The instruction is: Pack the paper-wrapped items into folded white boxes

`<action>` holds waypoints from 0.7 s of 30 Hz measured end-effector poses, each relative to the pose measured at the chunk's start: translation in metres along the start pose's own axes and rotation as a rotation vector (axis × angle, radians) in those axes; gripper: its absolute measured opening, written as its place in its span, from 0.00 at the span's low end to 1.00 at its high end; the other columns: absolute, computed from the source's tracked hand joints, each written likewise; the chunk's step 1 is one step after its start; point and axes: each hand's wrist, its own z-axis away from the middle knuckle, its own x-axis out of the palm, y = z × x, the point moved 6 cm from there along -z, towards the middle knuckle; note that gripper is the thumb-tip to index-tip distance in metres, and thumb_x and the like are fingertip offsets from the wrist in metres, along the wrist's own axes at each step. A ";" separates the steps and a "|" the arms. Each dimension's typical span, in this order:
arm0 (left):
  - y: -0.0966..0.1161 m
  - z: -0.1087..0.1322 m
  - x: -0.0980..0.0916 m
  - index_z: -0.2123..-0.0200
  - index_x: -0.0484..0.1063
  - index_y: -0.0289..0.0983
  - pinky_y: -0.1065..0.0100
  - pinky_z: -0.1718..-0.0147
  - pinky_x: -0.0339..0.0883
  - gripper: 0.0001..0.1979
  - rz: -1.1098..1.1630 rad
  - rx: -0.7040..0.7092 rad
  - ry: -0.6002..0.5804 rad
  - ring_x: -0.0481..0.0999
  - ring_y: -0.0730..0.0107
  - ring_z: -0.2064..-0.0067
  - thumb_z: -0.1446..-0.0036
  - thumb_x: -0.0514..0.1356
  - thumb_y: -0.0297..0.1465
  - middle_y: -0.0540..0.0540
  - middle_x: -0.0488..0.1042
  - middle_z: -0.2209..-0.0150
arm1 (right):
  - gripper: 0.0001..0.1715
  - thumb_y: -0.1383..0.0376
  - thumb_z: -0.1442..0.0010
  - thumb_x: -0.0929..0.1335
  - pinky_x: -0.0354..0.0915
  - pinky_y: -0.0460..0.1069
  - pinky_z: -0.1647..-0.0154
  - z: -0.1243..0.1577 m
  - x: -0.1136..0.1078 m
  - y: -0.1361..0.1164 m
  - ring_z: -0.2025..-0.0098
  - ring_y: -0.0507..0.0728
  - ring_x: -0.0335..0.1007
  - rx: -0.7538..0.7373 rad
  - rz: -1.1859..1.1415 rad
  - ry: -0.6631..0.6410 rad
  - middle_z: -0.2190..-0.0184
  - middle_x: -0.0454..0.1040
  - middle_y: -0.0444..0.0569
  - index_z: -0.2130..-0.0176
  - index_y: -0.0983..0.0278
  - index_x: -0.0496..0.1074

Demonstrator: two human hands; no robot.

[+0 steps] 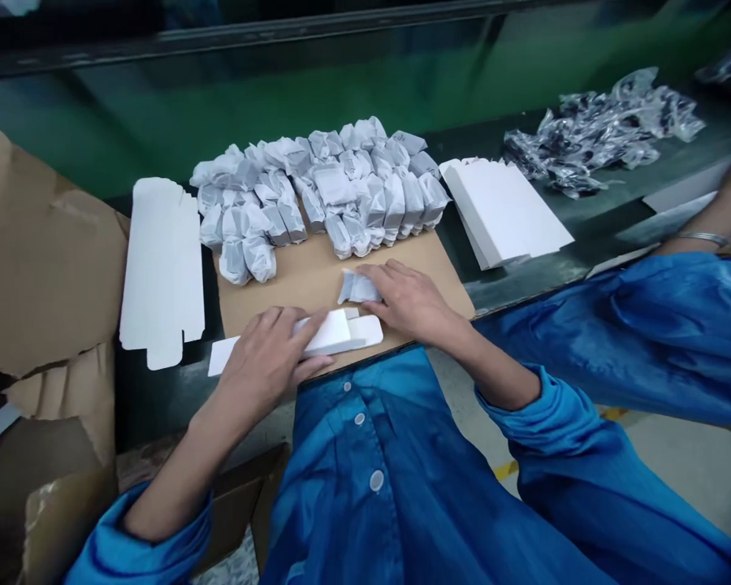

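Note:
My left hand [269, 351] is wrapped round a small white carton [335, 331] near the front edge of a brown cardboard sheet [304, 272]. The carton's right end has its flaps standing out, and a white flap also sticks out left of the hand. Just behind the carton, my right hand [409, 299] has its fingers on a small paper-wrapped piece [358, 288] at the sheet's surface. Many similar paper-wrapped pieces [335, 185] lie piled along the back of the sheet.
Flat white cartons [162, 268] lie left of the sheet, and another white stack [504, 210] lies right. Clear plastic-wrapped items [609, 134] are heaped at the back right. A large open cardboard box [42, 252] stands at left. Another person's arm [715, 213] reaches in at right.

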 end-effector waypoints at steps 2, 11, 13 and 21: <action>0.001 -0.008 0.002 0.36 0.64 0.36 0.52 0.57 0.70 0.33 -0.013 -0.075 0.029 0.74 0.47 0.53 0.39 0.60 0.46 0.32 0.73 0.49 | 0.21 0.62 0.36 0.69 0.66 0.55 0.52 0.011 -0.008 0.015 0.51 0.64 0.70 0.050 -0.017 0.024 0.54 0.77 0.58 0.46 0.68 0.70; 0.028 -0.018 0.009 0.38 0.66 0.53 0.48 0.47 0.66 0.30 0.107 0.084 0.033 0.65 0.47 0.37 0.39 0.54 0.22 0.38 0.63 0.34 | 0.19 0.60 0.29 0.60 0.64 0.53 0.57 0.030 -0.034 0.060 0.55 0.63 0.72 0.301 0.148 0.160 0.56 0.78 0.58 0.51 0.68 0.74; 0.029 -0.019 0.009 0.41 0.70 0.54 0.49 0.51 0.66 0.31 0.114 0.096 0.032 0.68 0.48 0.41 0.43 0.54 0.19 0.39 0.65 0.36 | 0.22 0.58 0.30 0.62 0.65 0.56 0.51 0.031 -0.029 0.054 0.48 0.65 0.70 0.187 0.124 0.135 0.49 0.76 0.59 0.43 0.68 0.69; 0.031 -0.015 0.000 0.58 0.80 0.49 0.54 0.53 0.62 0.21 0.247 0.127 0.101 0.69 0.54 0.44 0.40 0.53 0.20 0.43 0.70 0.42 | 0.21 0.70 0.43 0.69 0.67 0.56 0.50 0.037 -0.020 0.049 0.51 0.63 0.70 0.202 -0.189 0.129 0.53 0.75 0.56 0.49 0.67 0.70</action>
